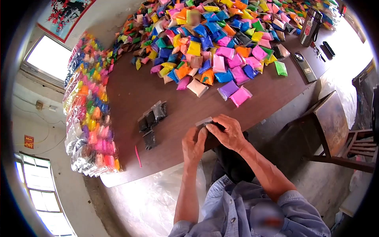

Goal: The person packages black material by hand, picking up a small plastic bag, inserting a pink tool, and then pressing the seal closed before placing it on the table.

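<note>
Near the table's front edge, my left hand [193, 147] and my right hand [227, 132] meet around a small bag [204, 122]. Its top edge is clear and dark contents show below it; most of it is hidden by my fingers. Both hands have their fingers closed on the bag. To the left of my hands, several small bags with black contents [150, 121] lie together on the brown table [177, 106]. A thin pink stick [137, 156] lies left of them, close to the table's edge.
A large heap of colourful small bags [213, 43] covers the table's far side. Packed bags [92, 106] are stacked along the left. At the right are a thermos [311, 27], a flat metallic object [304, 67], keys [319, 53] and a wooden chair [331, 126].
</note>
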The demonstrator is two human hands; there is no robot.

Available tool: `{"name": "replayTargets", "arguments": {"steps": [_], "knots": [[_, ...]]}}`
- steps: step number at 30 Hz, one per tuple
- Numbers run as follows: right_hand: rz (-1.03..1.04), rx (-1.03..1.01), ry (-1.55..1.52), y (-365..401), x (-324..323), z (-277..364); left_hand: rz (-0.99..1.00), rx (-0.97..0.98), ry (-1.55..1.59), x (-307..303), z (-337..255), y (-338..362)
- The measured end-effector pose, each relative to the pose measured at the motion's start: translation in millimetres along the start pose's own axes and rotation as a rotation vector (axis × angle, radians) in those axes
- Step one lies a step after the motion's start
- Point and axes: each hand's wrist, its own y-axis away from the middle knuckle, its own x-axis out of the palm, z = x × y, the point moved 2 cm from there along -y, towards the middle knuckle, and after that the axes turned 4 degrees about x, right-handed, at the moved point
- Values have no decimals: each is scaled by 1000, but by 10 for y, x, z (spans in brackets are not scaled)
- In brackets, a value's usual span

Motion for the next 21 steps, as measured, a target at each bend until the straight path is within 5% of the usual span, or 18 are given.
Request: {"name": "replayTargets", "arguments": {"steps": [21], "knots": [[-14, -44, -30, 12, 28, 42, -54, -54, -72, 15, 2, 18]]}}
